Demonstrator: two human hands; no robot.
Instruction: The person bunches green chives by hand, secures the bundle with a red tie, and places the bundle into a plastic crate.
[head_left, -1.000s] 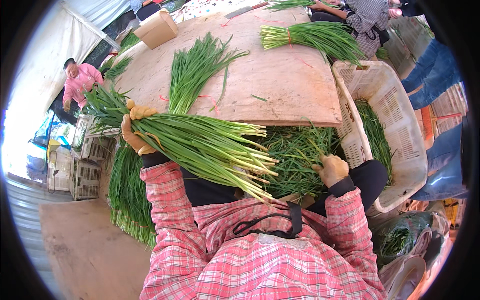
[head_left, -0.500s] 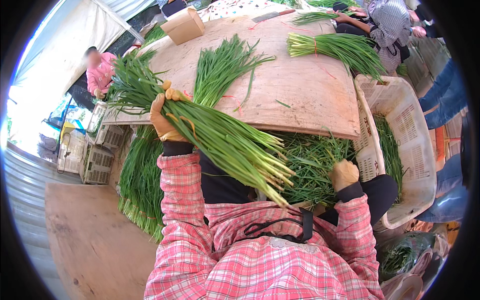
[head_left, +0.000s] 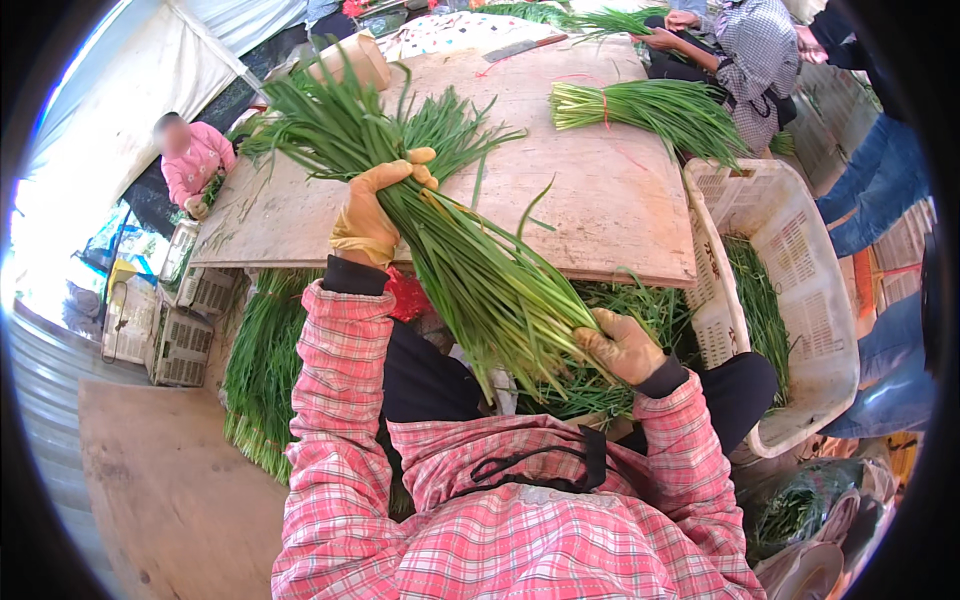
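My left hand (head_left: 370, 215), in a tan glove, is closed round the upper part of a bunch of garlic chives (head_left: 470, 260). The bunch slants across my lap, its leafy tops fanned out at the upper left and its pale stems at the lower right. At the stem end my right hand (head_left: 622, 348), gloved too, pinches some of the stems between thumb and fingers. Behind the bunch, a loose pile of chives (head_left: 452, 122) rests on the wooden board (head_left: 590, 210). Under the board's near edge are loose leaves (head_left: 640, 310), partly covered by the bunch and my right hand.
A tied bunch (head_left: 650, 108) lies at the board's far right, a knife (head_left: 525, 47) and cardboard box (head_left: 357, 60) at its back. On the right stands a white crate (head_left: 800, 310); stacked bunches (head_left: 262, 380) are at left. People (head_left: 195, 160) work at left and far right.
My right hand has come up from the loose leaves onto the bunch's stems. The bunch has swung to a steeper slant, and my left hand has shifted to the right.
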